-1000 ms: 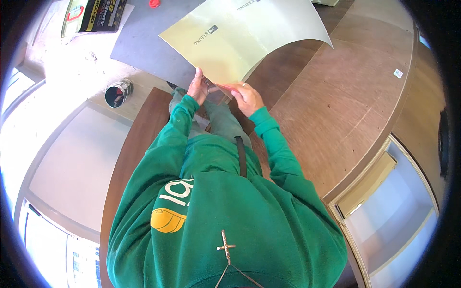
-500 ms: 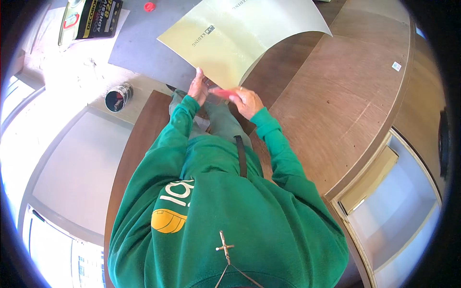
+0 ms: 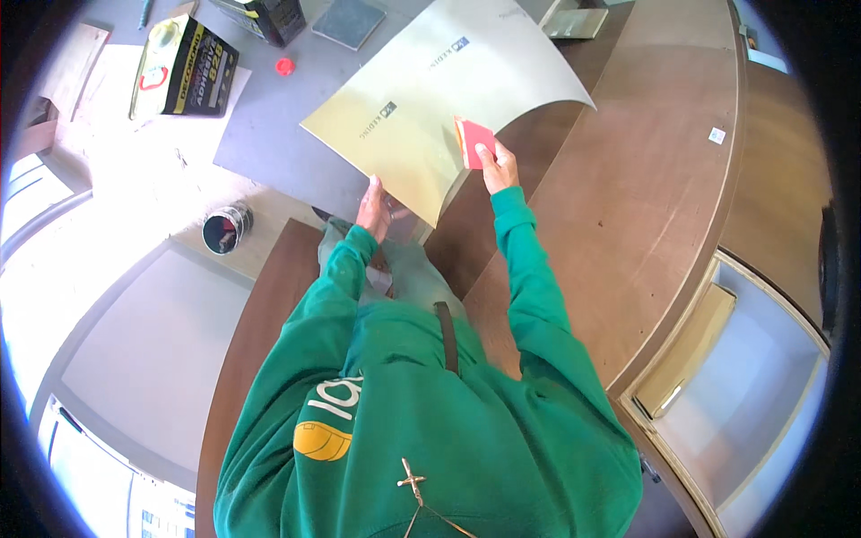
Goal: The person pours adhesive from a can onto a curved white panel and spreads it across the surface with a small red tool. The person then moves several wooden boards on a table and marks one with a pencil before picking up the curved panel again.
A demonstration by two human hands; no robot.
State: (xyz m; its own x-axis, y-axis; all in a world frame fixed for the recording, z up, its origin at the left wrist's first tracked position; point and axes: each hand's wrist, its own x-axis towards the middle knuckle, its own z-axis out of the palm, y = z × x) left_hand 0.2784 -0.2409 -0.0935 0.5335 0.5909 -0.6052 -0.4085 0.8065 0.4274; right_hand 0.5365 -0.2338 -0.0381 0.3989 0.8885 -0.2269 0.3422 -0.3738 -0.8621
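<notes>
The right hand [image 3: 502, 169] pinched a red pad [image 3: 479, 143] at one o'clock; the left hand [image 3: 372, 213], grip unclear, touched a seemingly unfixed sheet [image 3: 408, 143].

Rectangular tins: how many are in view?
2: one dark-labelled tin left of the round red cap, another dark tin beyond that cap, cut off by the top edge. More may be hidden out of frame.

From the wearer's head, a wide fisheye view faces steeply down, the sweatshirt [image 3: 466, 421] close below and the sheet [image 3: 475, 76] farther off, toward the top.
</notes>
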